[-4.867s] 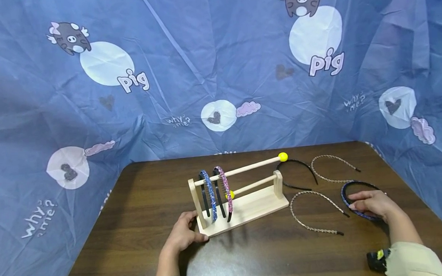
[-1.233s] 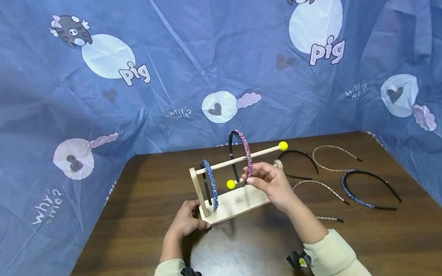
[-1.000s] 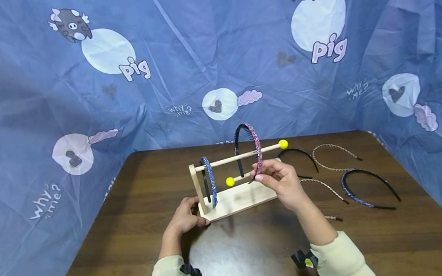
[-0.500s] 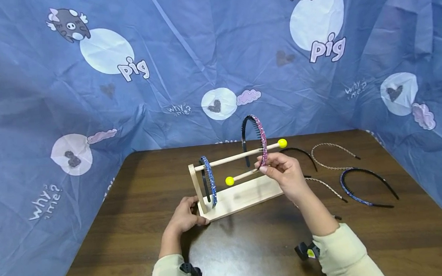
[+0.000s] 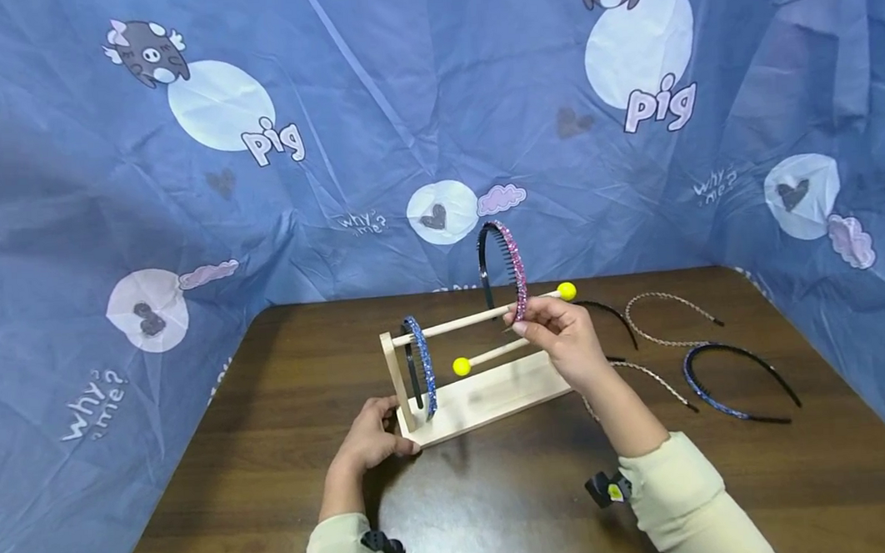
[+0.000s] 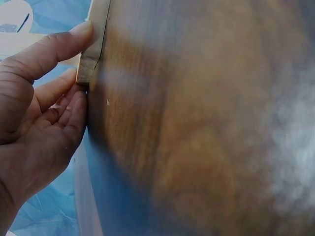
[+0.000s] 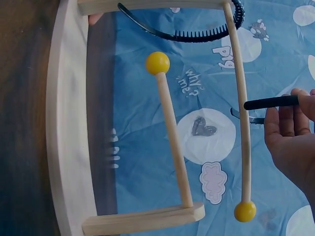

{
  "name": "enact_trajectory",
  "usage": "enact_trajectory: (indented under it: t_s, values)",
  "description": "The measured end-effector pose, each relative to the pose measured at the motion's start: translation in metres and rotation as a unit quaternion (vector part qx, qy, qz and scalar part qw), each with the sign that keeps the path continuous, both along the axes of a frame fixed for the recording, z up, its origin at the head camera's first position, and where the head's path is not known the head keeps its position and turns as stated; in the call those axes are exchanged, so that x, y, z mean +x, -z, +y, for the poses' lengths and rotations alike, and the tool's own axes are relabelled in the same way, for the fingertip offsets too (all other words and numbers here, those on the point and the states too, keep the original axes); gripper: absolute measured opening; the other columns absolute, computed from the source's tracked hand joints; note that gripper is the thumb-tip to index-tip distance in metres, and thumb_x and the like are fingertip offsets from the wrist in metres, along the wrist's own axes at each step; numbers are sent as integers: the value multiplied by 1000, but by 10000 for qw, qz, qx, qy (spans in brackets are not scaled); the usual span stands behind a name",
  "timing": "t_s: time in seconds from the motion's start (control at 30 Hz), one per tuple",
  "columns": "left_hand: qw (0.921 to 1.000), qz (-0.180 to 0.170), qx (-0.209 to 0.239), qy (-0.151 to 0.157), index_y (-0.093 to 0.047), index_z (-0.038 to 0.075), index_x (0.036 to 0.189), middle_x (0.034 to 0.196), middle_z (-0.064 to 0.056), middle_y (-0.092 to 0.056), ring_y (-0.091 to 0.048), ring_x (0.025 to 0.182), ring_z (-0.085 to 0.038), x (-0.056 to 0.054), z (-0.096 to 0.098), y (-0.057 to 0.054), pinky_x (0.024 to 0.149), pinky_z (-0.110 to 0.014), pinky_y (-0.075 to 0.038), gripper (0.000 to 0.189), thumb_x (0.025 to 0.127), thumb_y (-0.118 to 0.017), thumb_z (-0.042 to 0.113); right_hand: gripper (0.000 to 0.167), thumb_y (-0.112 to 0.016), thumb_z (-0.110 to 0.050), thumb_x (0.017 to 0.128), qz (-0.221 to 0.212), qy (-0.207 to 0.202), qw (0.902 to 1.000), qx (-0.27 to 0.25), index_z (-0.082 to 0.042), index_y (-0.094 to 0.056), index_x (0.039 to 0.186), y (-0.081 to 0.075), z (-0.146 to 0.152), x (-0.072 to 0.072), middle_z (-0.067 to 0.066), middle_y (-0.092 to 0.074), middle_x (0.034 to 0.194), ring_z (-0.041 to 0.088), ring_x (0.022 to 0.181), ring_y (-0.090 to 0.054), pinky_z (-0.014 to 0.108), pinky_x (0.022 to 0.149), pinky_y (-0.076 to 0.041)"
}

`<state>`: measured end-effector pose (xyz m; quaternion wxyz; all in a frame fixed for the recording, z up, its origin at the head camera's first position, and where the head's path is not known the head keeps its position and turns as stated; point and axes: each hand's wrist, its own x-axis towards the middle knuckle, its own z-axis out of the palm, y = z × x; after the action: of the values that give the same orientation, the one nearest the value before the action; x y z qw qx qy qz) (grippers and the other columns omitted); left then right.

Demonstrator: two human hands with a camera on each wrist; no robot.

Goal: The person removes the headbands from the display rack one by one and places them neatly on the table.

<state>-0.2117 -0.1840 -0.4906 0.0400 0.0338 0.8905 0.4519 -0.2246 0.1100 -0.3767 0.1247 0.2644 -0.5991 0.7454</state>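
My right hand (image 5: pixel 566 341) pinches a pink glitter headband (image 5: pixel 518 268) near one end and holds it up, its arch above the upper rod (image 5: pixel 460 322) of a wooden headband stand (image 5: pixel 486 398). In the right wrist view a black headband tip (image 7: pixel 270 102) lies right at that rod. A blue glitter headband (image 5: pixel 423 361) with comb teeth hangs on the rod's left part. My left hand (image 5: pixel 371 437) grips the left front corner of the stand's base. In the left wrist view the thumb (image 6: pixel 64 46) presses on the wood with the fingers beside and below.
Right of the stand on the brown table (image 5: pixel 274 502) lie a dark blue headband (image 5: pixel 707 396), a braided gold headband (image 5: pixel 664 294), a second gold one (image 5: pixel 654 376) partly behind my arm, and a thin black headband (image 5: pixel 617 313). Yellow balls (image 5: pixel 567 291) cap the rods.
My right hand has left the dark blue headband on the table and taken hold of the pink one, sliding it right along the upper rod and lifting it. The left hand stays at the base.
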Motion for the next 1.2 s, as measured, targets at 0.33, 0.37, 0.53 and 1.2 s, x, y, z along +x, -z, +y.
enact_trajectory:
  t_s: [0.33,0.37,0.53,1.2]
  values:
    - [10000,10,-53,24,-59,-2,116,108,-12,-50,-50,96,-27,-1,0,2,89,-44,-40,72,50,-87,5,13,-56,19,80,200,-21,9996,-217,8,-59,86,-11,1,-2,7,-67,91,18,87,-64,31,83,-50]
    - [10000,11,-56,29,-59,-2,116,108,-12,-50,-50,97,-28,0,0,1,90,-44,-40,72,50,-87,5,13,-56,19,80,233,6,9995,-217,8,-60,86,-12,1,-1,7,-67,91,18,87,-64,31,82,-50]
    - [10000,22,-85,26,-58,-3,116,109,-13,-50,-49,97,-29,1,-1,0,90,-46,-40,73,50,-88,5,18,-57,19,79,457,85,9986,-234,5,-64,88,-16,6,5,9,-68,89,20,85,-64,29,80,-51]
    - [10000,70,32,11,-59,-3,117,107,-12,-50,-51,92,-24,-1,-1,3,84,-40,-43,73,50,-86,4,25,-60,20,76,732,-484,9911,999,6,-67,96,17,40,53,9,-67,92,13,81,-62,21,64,-51]
